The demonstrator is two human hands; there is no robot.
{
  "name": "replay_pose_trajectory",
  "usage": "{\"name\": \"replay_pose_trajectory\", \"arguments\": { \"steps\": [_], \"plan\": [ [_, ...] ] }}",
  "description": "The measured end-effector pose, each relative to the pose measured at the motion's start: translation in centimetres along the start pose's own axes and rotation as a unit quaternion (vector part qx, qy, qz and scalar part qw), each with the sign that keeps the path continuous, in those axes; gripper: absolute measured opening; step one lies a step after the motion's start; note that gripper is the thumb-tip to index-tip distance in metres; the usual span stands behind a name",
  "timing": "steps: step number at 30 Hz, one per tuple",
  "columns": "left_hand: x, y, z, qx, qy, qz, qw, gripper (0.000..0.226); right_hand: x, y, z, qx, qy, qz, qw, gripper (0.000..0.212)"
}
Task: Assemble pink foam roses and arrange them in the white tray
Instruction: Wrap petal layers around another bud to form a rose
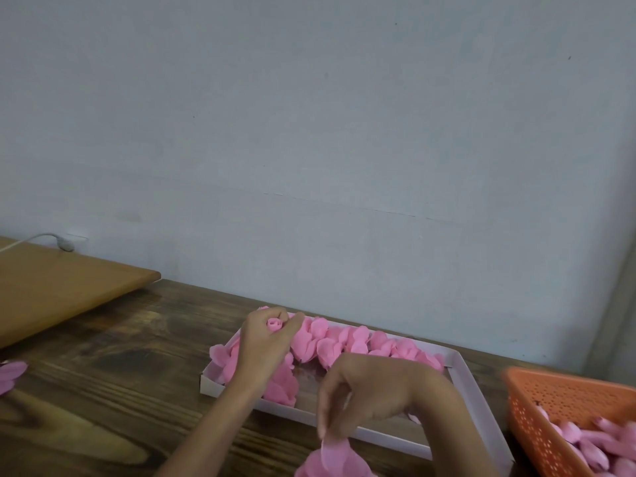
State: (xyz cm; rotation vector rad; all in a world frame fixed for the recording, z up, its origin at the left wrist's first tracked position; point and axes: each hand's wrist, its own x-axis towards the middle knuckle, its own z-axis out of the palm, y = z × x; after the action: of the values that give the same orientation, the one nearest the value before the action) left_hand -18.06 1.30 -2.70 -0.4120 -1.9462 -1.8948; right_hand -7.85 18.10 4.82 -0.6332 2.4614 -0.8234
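Observation:
A white tray (461, 376) lies on the dark wooden table, with several pink foam roses (347, 342) along its far side and left end. My left hand (265, 342) reaches over the tray's far left corner and grips a pink foam rose (274, 324) whose rolled centre shows between the fingers. My right hand (364, 390) hovers over the tray's near edge, its fingers pinching a thin pink petal (327, 451) above a heap of loose pink petals (330, 464) at the bottom of the view.
An orange perforated basket (564, 404) with pink rose buds (585, 442) stands at the right. More pink petals (10, 373) lie at the left edge. A lighter wooden board (62, 287) with a white cable (51, 237) sits at the far left by the wall.

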Motion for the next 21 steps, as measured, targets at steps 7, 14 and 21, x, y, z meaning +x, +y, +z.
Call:
{"name": "replay_pose_trajectory", "arguments": {
  "steps": [7,14,21],
  "plan": [
    [-0.5,1.2,-0.3,-0.075,-0.095,-0.042,0.992,0.048,0.5,2.4,0.1,0.195,0.145,-0.015,0.97,0.014],
    [-0.8,1.2,-0.5,-0.044,-0.261,-0.052,0.963,0.043,1.1,3.5,-0.4,0.359,0.311,-0.013,0.88,0.013],
    [-0.4,0.4,-1.3,-0.055,-0.276,-0.076,0.957,0.037,2.5,3.8,-0.2,0.36,0.422,0.052,0.83,0.01]
  ]
}}
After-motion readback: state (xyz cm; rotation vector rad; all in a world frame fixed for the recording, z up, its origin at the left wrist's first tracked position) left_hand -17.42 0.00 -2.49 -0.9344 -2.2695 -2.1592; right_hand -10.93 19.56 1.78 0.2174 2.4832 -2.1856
